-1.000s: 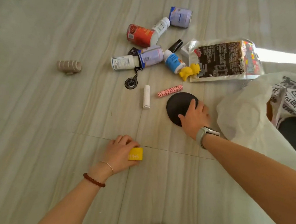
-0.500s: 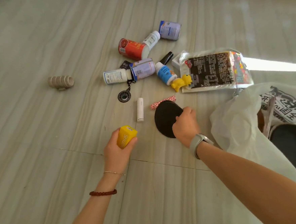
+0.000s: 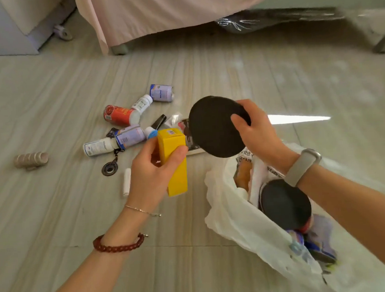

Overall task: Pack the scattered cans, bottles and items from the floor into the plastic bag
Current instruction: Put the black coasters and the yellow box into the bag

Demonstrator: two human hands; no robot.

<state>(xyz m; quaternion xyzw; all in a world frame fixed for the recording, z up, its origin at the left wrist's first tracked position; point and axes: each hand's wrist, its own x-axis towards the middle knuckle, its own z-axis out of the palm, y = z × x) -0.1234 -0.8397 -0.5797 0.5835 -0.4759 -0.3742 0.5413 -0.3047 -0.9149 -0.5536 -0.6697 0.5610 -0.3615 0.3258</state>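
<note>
Pale streaked floor (image 3: 55,223) fills the view, with a pink bedspread (image 3: 166,8) hanging at the top and a dark crinkled sheet (image 3: 280,17) under the bed edge, blurred.

At lower right the white plastic bag (image 3: 238,222) lies open. Inside it sit a black disc (image 3: 284,204), something orange-brown (image 3: 243,176), printed white packaging (image 3: 260,175) and purple and blue items (image 3: 316,239) deeper in; what those are cannot be made out, and the right forearm covers part of the opening.

The left hand (image 3: 152,173) is closed around a yellow box (image 3: 174,160), held upright with its long axis near vertical and its top end tipped slightly away. The right hand (image 3: 259,134), with a grey band at the wrist, grips the rim of a second black pad (image 3: 215,126) held above the bag's far edge, its flat face turned toward the camera and leaning left.

Behind the hands, the floor pile: a red can (image 3: 118,114) lying on its side, a purple can (image 3: 161,92) beyond it, a white bottle (image 3: 142,103) between them, another purple can (image 3: 130,136) end to end with a white bottle (image 3: 98,147), all lying flat. A black-capped bottle (image 3: 159,122) and a snack packet (image 3: 187,132) are mostly hidden by the box and pad. A round keyring (image 3: 110,168), a white tube (image 3: 127,182) and, well apart at left, a beige ribbed roll (image 3: 30,160) lie on the floor.
</note>
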